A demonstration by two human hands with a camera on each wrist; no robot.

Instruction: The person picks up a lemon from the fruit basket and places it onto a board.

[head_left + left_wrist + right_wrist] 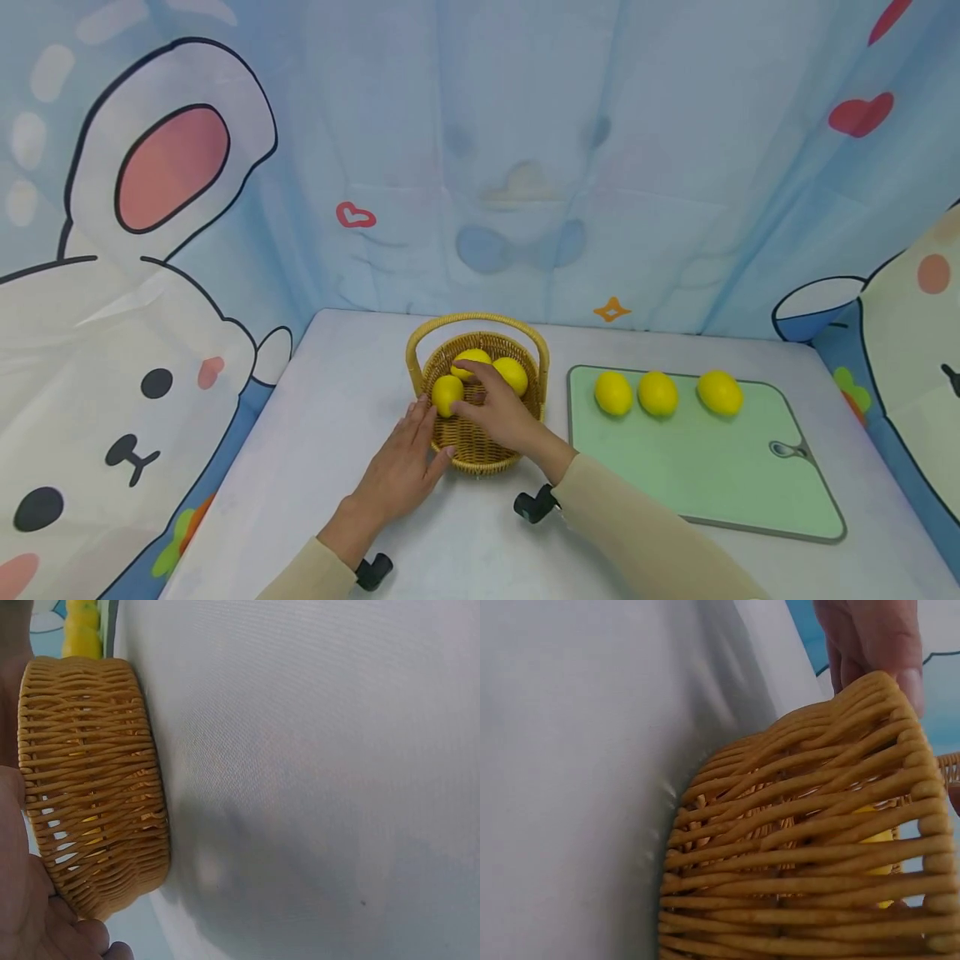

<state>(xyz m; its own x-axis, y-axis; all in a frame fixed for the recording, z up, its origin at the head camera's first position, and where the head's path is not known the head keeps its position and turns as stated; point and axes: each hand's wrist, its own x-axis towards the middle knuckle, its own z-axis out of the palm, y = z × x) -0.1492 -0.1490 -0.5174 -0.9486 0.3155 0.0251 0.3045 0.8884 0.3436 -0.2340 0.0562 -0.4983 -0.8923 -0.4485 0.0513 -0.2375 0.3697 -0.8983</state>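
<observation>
Beige sleeves (645,525) come in from the bottom edge, nearest the head camera, each with a small black fitting (535,504) at the wrist. Beyond them, both bare hands work at a round wicker basket (480,465) standing upright on the white tabletop (337,375), its arched handle (477,317) raised. The left hand (405,462) lies along the basket's near left side, fingers extended and thumb held apart, touching the woven wall; it grasps nothing. The right hand (498,408) reaches in over the rim, thumb and fingers spread apart above the lemons. Its thumb is right by the front-left lemon (446,398), its forefinger over the rear lemon (471,355); whether either tip presses the fruit cannot be told. One more yellow lemon, the right-hand lemon (512,377), sits inside just beside the rear one. The left wrist view shows the basket's slatted side close up, with yellow glimpsed through the gaps.

To the right of the basket, and apart from it, lies a pale green board (720,483) with a grey edge. Three lemons (657,394) rest in a row along its far side, the rightmost set a little apart from the other two. Behind everything hangs a light blue curtain (525,108) printed with cartoon animals and hearts.
</observation>
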